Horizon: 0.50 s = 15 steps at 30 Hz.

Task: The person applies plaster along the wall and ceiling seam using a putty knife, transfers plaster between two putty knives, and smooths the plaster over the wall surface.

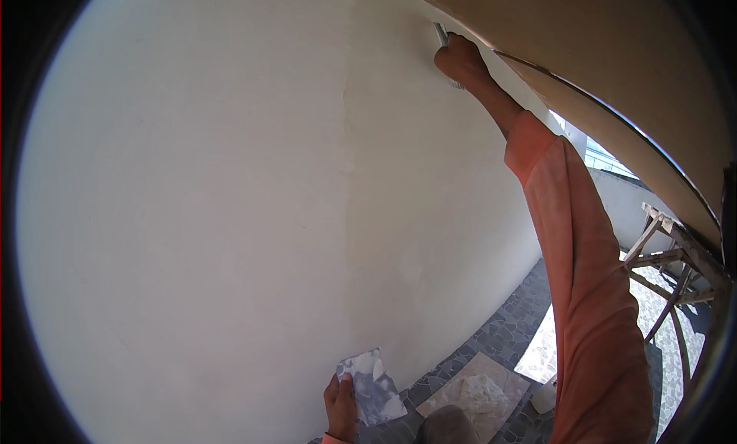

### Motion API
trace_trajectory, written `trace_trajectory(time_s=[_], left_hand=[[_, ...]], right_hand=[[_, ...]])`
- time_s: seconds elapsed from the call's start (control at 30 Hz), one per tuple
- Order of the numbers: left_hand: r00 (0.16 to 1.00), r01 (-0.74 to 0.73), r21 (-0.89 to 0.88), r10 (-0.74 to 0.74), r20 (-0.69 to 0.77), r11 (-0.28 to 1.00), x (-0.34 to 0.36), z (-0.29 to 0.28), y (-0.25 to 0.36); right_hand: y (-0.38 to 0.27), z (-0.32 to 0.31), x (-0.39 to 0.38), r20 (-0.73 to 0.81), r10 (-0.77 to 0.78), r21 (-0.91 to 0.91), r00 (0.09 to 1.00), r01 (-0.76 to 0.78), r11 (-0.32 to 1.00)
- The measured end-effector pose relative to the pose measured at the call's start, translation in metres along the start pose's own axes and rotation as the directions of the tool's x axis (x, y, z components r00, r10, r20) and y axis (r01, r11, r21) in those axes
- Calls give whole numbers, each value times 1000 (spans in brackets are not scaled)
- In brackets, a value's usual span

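My right hand (461,56) is raised high, at the end of my stretched arm, and wrapped round a flat scraper (441,34). The scraper's thin edge lies at or against the pale wall (230,175); most of the tool is hidden by my fist. Low down, my left hand (340,404) grips a grey square plate (372,390) by its left edge, thumb on the face. White putty is smeared in patches over that plate.
On the grey patterned floor (510,321) lies a board (441,398) with white putty on it. A whitish container (545,398) stands beside my right sleeve. At right is a worn wooden trestle (668,256). A brown panel (614,44) slants across the upper right.
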<state>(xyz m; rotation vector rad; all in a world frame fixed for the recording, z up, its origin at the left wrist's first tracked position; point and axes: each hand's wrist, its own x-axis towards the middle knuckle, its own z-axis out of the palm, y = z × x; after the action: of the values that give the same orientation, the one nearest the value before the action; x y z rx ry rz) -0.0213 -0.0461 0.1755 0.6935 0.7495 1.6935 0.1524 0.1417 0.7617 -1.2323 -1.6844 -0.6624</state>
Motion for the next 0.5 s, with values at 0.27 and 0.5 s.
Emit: trace_trajectory(time_s=[0.27,0.5], left_hand=[[999,-39,6,39,9,999,-7,5,8],[999,-38,-32,38,-4,999,-15,24,23]], right_hand=[[-13,34,-32,-196,-263,19,945,272,962],[-4,65,-79,-282,-577,-132,766,565,815]])
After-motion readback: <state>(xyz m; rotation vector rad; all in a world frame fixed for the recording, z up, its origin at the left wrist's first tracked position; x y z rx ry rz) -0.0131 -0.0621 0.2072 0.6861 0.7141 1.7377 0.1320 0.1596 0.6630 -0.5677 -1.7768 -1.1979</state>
